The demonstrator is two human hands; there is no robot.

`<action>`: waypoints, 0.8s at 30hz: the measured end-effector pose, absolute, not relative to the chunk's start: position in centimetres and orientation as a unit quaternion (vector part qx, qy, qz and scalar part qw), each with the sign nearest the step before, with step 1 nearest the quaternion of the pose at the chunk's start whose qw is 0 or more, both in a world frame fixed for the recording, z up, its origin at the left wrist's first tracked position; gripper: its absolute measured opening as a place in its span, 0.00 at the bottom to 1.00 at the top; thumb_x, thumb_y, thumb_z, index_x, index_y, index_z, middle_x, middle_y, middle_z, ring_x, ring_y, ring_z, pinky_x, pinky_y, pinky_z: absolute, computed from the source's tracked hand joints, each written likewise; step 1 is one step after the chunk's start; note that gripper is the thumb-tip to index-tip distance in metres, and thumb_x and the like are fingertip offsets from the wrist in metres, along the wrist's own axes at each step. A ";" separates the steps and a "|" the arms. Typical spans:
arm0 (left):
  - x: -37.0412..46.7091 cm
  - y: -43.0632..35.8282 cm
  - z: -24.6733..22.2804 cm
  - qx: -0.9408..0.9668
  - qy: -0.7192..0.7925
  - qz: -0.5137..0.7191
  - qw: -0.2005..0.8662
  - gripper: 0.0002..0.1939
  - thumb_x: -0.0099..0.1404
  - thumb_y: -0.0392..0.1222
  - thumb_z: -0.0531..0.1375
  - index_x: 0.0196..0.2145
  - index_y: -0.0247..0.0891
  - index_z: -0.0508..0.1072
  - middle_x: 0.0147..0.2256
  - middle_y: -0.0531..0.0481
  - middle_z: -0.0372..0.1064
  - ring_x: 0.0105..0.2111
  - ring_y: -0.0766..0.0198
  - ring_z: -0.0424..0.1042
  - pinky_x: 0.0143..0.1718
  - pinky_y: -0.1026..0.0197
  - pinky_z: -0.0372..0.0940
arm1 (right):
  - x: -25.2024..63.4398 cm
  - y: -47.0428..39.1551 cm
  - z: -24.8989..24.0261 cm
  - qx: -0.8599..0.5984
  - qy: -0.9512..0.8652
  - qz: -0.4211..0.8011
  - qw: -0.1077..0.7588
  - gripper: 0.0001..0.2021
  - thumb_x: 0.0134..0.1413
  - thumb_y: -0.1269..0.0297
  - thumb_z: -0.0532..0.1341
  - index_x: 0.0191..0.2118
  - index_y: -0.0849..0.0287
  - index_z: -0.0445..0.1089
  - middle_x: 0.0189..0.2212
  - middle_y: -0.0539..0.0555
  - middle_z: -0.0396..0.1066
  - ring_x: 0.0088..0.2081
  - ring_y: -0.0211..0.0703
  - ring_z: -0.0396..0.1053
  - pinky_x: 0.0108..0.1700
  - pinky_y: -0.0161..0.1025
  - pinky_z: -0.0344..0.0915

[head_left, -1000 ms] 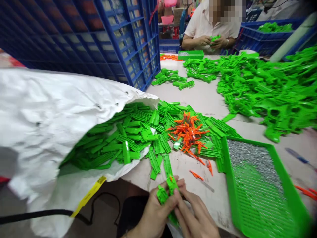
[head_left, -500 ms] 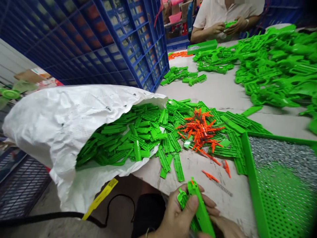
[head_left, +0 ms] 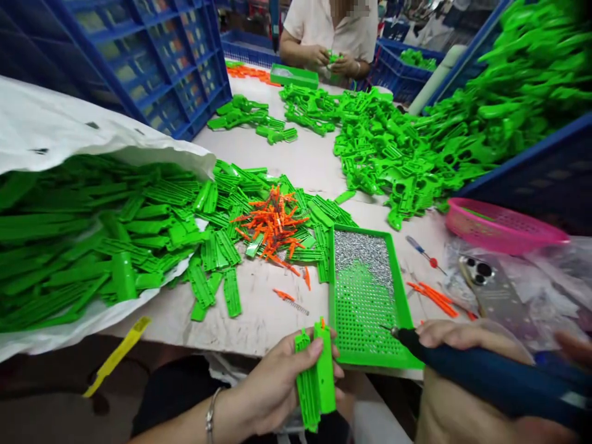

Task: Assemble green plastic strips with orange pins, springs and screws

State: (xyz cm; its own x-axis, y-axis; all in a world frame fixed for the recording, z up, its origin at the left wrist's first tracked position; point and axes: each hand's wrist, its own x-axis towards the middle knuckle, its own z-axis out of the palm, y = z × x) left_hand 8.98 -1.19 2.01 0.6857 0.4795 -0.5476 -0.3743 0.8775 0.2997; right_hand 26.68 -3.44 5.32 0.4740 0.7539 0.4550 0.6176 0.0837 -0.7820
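My left hand (head_left: 271,385) is closed around two long green plastic pieces (head_left: 327,376), held side by side with the thumb across them. A small orange tip shows at the top of one piece. My right hand (head_left: 446,404) grips a dark electric screwdriver (head_left: 494,373). Its thin bit points left, over the lower part of a green perforated tray (head_left: 398,277). Small silver screws (head_left: 363,250) fill the tray's far end. Left of the tray lie a loose spring (head_left: 296,305) and several orange parts (head_left: 275,225), piled on green pieces.
A white sack (head_left: 152,151) spills green pieces (head_left: 124,259) at left. Blue crates (head_left: 198,68) stand behind it. Green gun-shaped shells (head_left: 383,142) heap at the back right. Near my right side are a pink basket (head_left: 504,231), a phone (head_left: 493,296) and a small screwdriver (head_left: 416,245). A co-worker (head_left: 330,37) sits opposite.
My view has swung right. Both hands were at the green pieces; now only my left hand holds them, and my right hand has moved away and grips the electric screwdriver.
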 end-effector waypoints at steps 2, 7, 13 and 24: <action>9.2 -1.1 2.0 0.091 0.325 0.243 0.909 0.09 0.59 0.40 0.56 0.38 0.34 0.68 0.28 0.48 0.66 0.28 0.65 0.68 0.32 0.58 0.65 | 25.6 -2.3 5.7 -0.605 -0.457 0.061 0.649 0.25 0.50 0.38 0.42 0.36 0.53 0.62 0.22 0.51 0.57 0.20 0.41 0.61 0.24 0.43 0.63; 9.2 -1.0 2.0 0.089 0.331 0.236 0.909 0.09 0.59 0.40 0.55 0.38 0.35 0.68 0.30 0.48 0.65 0.27 0.65 0.67 0.28 0.59 0.66 | 24.1 -0.5 5.1 -0.526 -0.401 0.075 0.746 0.24 0.47 0.41 0.53 0.42 0.54 0.57 0.22 0.47 0.58 0.21 0.40 0.59 0.23 0.40 0.62; 9.1 -1.0 2.2 0.087 0.339 0.226 0.909 0.09 0.58 0.37 0.57 0.38 0.36 0.69 0.33 0.48 0.66 0.27 0.67 0.67 0.27 0.62 0.66 | 24.7 -0.2 3.8 -0.499 -0.387 0.112 0.767 0.22 0.47 0.43 0.54 0.41 0.54 0.58 0.22 0.47 0.61 0.21 0.39 0.60 0.24 0.39 0.62; 8.7 -0.8 2.0 0.160 0.356 0.175 0.904 0.11 0.54 0.39 0.60 0.35 0.34 0.67 0.27 0.47 0.69 0.23 0.66 0.69 0.28 0.62 0.64 | 24.5 -1.0 4.9 -0.547 -0.454 0.121 0.693 0.23 0.47 0.38 0.50 0.41 0.50 0.60 0.21 0.47 0.58 0.20 0.40 0.59 0.23 0.40 0.61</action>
State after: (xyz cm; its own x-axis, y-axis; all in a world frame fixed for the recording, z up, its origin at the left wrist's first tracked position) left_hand 8.73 -0.76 2.03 0.6853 0.4295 -0.5881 -0.2022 0.8880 0.4129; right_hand 24.55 -1.01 4.88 0.5590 0.6645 0.4959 0.3289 0.3714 -0.8683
